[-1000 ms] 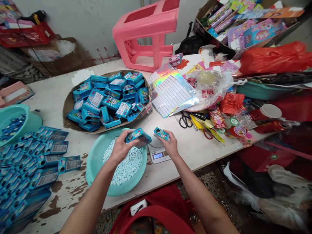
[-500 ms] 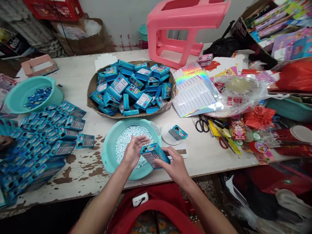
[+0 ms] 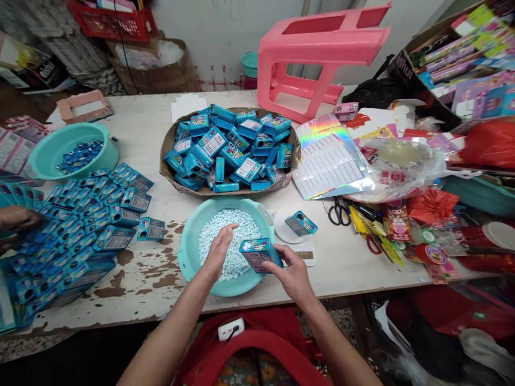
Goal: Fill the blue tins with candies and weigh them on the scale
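Note:
My right hand (image 3: 292,272) grips a small blue box (image 3: 259,254) and holds it over the near rim of a teal basin (image 3: 185,252) full of small white-blue pellets (image 3: 237,233). Over those pellets my left hand (image 3: 219,249) reaches down, fingers together and bent, the tips touching or just above them. A second blue box (image 3: 301,223) sits on the round plate of a white kitchen scale (image 3: 284,228) just right of the basin.
A cardboard tray (image 3: 167,161) heaped with blue boxes stands behind the basin. More blue boxes (image 3: 80,225) lie in rows at the left, beside another teal basin (image 3: 52,147). Another person's hand (image 3: 16,219) shows at the left edge. Scissors (image 3: 338,213), holographic sheets (image 3: 328,158) and clutter fill the right; a pink stool (image 3: 317,59) lies behind.
The second box was set down on the scale. The blue box passed from my left hand to my right, and my left hand dropped toward the pellets. The view swung right.

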A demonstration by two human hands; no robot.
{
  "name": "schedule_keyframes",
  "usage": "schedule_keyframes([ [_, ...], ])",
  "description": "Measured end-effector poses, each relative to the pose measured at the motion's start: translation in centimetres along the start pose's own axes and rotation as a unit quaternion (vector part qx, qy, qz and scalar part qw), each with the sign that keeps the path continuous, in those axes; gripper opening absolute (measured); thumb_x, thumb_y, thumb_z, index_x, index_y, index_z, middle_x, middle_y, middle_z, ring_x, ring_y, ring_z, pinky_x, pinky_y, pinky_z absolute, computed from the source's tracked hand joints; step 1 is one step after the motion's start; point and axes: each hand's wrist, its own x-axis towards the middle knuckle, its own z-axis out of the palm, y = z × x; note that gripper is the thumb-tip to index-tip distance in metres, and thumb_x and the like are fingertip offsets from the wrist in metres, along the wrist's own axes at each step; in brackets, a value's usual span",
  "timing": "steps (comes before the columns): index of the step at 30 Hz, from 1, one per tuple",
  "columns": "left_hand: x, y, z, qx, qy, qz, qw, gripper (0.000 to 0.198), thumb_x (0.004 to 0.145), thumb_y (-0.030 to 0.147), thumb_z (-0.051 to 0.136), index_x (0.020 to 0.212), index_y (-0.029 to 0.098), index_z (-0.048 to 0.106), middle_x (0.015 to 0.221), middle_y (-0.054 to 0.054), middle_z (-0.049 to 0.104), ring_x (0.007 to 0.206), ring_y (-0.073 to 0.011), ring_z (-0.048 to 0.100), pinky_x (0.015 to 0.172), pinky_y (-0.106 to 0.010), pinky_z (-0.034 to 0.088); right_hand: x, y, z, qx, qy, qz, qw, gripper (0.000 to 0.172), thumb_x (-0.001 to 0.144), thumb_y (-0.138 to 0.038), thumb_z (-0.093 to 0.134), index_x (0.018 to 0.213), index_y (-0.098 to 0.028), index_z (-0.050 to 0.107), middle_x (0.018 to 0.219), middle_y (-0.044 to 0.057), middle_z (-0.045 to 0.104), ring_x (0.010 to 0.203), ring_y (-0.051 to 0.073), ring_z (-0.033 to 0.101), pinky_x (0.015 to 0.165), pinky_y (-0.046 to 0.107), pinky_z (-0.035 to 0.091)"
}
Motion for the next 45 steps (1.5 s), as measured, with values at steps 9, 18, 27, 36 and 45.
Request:
schedule_keyframes([
  [9, -3.0, 4.2, -6.3, 0.415, 0.169, 0.218, 0.867, 0.044, 0.077, 0.041, 0.061, 0.119, 0.031, 0.054, 0.109, -0.005, 0.060, 0.101, -0.0270, 0.056, 0.089, -0.041, 0.044, -0.3, 0.4, 6.4, 0.051, -0.043, -0.128, 0.989, 0.071, 0.066, -0.034, 0.077, 0.128, -0.028, 0.046, 0.134, 0.008, 0.048, 0.126, 0.025, 0.042, 0.104, 0.042, 0.036],
  [18, 3.8, -0.8, -17.5, 0.539, 0.391, -0.016, 0.746, 0.064, 0.079, 0.059, 0.044, 0.132, 0.022, 0.040, 0.127, -0.015, 0.052, 0.117, -0.0347, 0.049, 0.087, -0.052, 0.044, -3.7, 3.1, 1.2, 0.003, 0.036, -0.036, 0.999, 0.015, 0.083, -0.024, 0.058, 0.097, -0.023, 0.064, 0.089, 0.004, 0.063, 0.082, 0.017, 0.061, 0.079, 0.033, 0.049],
  [27, 6.0, -6.1, -16.2, 0.612, 0.370, 0.047, 0.698, 0.044, 0.084, 0.037, 0.046, 0.120, 0.013, 0.049, 0.119, -0.017, 0.055, 0.112, -0.0334, 0.047, 0.088, -0.049, 0.042, 0.7, 7.1, -4.4, -0.111, 0.316, -0.034, 0.942, 0.057, 0.074, -0.036, 0.068, 0.124, -0.020, 0.047, 0.119, 0.012, 0.048, 0.107, 0.023, 0.050, 0.087, 0.040, 0.047],
  [36, 1.6, -8.8, -1.9, 0.576, -0.008, -0.063, 0.815, 0.055, 0.072, 0.051, 0.058, 0.111, 0.013, 0.056, 0.124, -0.026, 0.046, 0.117, -0.0456, 0.038, 0.089, -0.056, 0.031, 9.2, 8.9, -5.9, -0.033, 0.284, 0.058, 0.957, 0.053, 0.061, -0.044, 0.074, 0.103, -0.016, 0.057, 0.089, 0.005, 0.063, 0.080, 0.020, 0.059, 0.079, 0.038, 0.048],
  [45, 1.5, -10.3, 1.5, 0.158, 0.003, -0.078, 0.984, 0.020, 0.053, 0.030, 0.074, 0.064, 0.021, 0.060, 0.064, -0.004, 0.054, 0.070, -0.0277, 0.057, 0.066, -0.037, 0.041, 4.3, 0.7, -2.9, 0.019, 0.260, -0.010, 0.965, 0.048, 0.063, -0.038, 0.076, 0.102, -0.018, 0.058, 0.093, 0.004, 0.064, 0.079, 0.017, 0.061, 0.073, 0.030, 0.050],
])
